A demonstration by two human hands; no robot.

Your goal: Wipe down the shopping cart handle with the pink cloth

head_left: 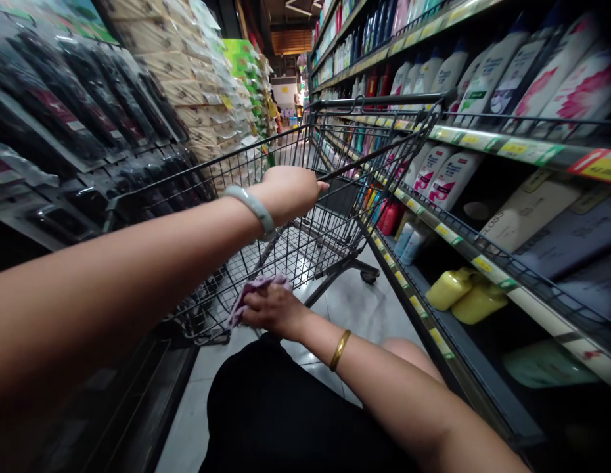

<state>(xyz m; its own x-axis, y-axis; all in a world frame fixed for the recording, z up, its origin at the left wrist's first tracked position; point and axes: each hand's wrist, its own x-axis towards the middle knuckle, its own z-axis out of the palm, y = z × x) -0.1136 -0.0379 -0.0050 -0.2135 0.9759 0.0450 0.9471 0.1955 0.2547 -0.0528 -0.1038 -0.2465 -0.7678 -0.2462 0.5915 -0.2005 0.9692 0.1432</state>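
Note:
A black wire shopping cart [295,246] stands in front of me, its handle bar at the far end. My left hand [293,190], beyond a pale green bangle, is closed at the cart's upper rim; its fingers are mostly hidden behind the back of the hand and seem wrapped round the rim. Lower down, my right hand [276,309] has a purple cloth [244,299] bunched in its fingers. The cloth lies against the wire side of the basket near its lower part. A gold bangle is on the right wrist.
Shelves [512,141] of bottles line the right side, with two yellow containers [466,295] low down. Packaged goods [79,98] hang at the left. A cart wheel [369,276] rests on the tiled floor [369,315]. My knees are at the bottom.

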